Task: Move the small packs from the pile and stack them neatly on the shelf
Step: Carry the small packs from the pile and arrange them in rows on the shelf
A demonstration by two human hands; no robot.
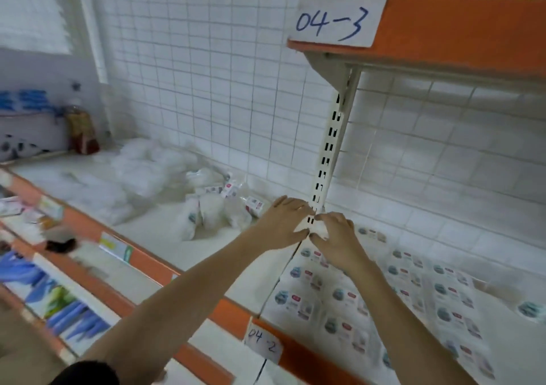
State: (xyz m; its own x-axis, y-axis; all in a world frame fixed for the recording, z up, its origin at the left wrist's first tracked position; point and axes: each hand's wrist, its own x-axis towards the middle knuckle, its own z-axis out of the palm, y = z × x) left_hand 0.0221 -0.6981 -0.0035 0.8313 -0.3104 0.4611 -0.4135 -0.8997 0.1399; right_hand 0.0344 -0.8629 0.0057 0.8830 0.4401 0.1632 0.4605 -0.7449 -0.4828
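Head view: both hands meet at centre frame, at the foot of the slotted upright; left hand and right hand each curl fingers round 1 white small pack held between them, blurred; pile of small packs lies left of centre on the white shelf, near the tiled wall; stacked packs lie flat in rows at lower right, on the same shelf level; paper label "04-2" at bottom centre, label "04-3" on the orange upper shelf.
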